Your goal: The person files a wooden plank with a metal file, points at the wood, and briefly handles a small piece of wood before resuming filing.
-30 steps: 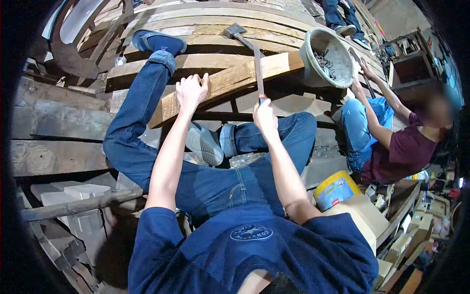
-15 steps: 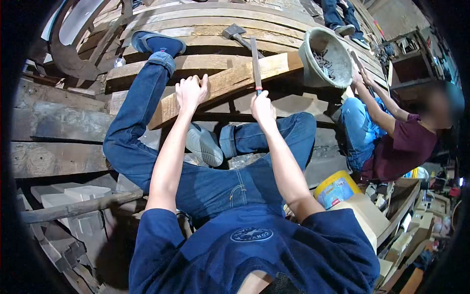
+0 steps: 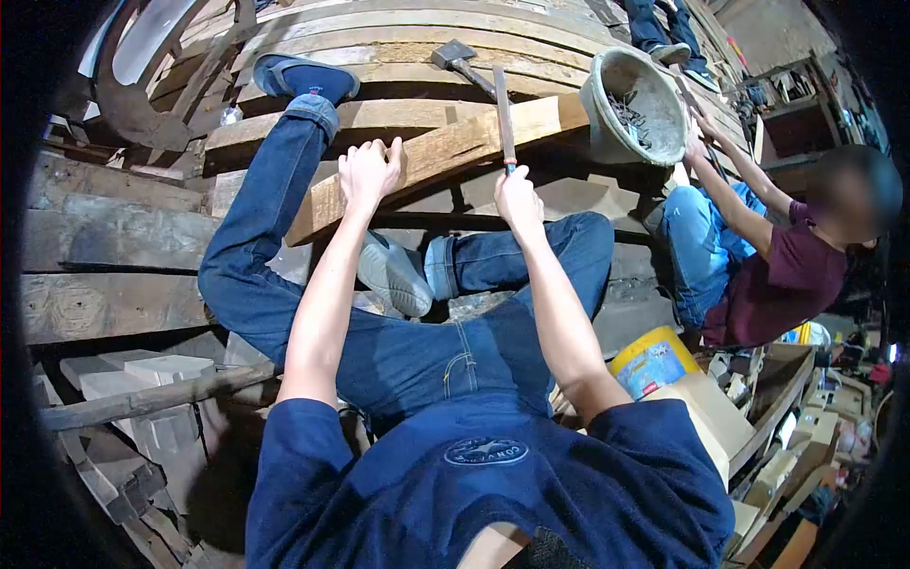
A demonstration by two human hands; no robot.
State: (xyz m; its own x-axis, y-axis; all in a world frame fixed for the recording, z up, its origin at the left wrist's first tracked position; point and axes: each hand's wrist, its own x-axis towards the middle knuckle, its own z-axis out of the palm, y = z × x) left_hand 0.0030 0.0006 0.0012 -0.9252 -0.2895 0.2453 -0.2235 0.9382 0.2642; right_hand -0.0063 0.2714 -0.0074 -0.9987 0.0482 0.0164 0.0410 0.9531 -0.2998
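My left hand (image 3: 370, 174) is closed on a rough wooden beam (image 3: 441, 152), near its lower left part. The beam lies at a slant across the planks in front of my legs. In my right hand (image 3: 519, 196) is a long, flat metal file (image 3: 505, 119), gripped by its red and blue handle. Its grey blade points away from me and crosses the beam in this view. Beyond the beam lies a hammer (image 3: 457, 57) with a dark square head. A grey bucket (image 3: 590, 104) holding dark nail-like pieces stands at the beam's right end.
At the right sits a person in a maroon shirt (image 3: 787, 270), hands around a long tool. A yellow tub (image 3: 654, 360) stands by my right elbow. Wood blocks (image 3: 156, 398) and a round pole (image 3: 161, 396) lie at left. Another person's feet (image 3: 671, 54) show at the back.
My right hand and the file have moved a little to the right and away from me along the beam. My left hand stays at nearly the same spot on the beam.
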